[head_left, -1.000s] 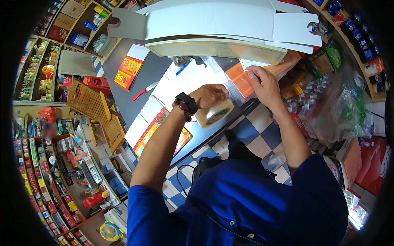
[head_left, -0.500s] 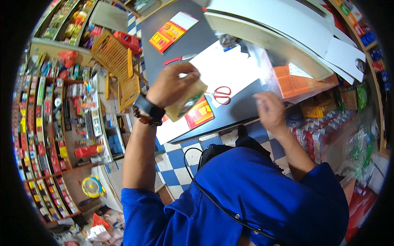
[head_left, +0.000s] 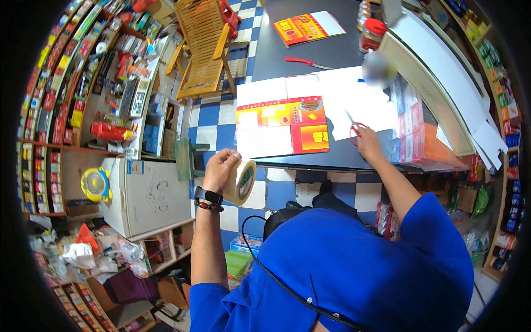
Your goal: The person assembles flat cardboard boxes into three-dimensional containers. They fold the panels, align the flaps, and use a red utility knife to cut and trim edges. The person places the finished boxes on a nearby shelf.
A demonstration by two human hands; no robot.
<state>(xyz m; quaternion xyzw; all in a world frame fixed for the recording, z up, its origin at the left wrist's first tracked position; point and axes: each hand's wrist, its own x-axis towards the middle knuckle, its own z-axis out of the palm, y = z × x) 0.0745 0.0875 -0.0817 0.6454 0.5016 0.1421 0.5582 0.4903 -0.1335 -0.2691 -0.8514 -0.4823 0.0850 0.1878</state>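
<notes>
My left hand (head_left: 220, 170) is closed round the edge of a wide roll of clear packing tape (head_left: 238, 191), held in the air just off the table's near edge. At the table, my right hand (head_left: 368, 145) has its fingers on the red handles of a pair of scissors (head_left: 355, 127), whose blades point away and to the left. The scissors are over a white sheet (head_left: 340, 97). Left of them, a red and yellow printed cardboard piece (head_left: 311, 137) with white panels lies flat along the near edge of the dark table (head_left: 265, 61).
A red-handled knife (head_left: 301, 60) and another printed card piece (head_left: 301, 30) lie farther back. A red-lidded jar (head_left: 373, 36) and an orange box (head_left: 440, 146) stand at the right. A wooden chair (head_left: 204, 50), white cabinet (head_left: 146, 193) and stocked shelves stand left.
My right hand has reached forward to the scissors, now turned with blades pointing away. My left hand has drawn back with the tape, uncovering the printed cardboard. The view has shifted.
</notes>
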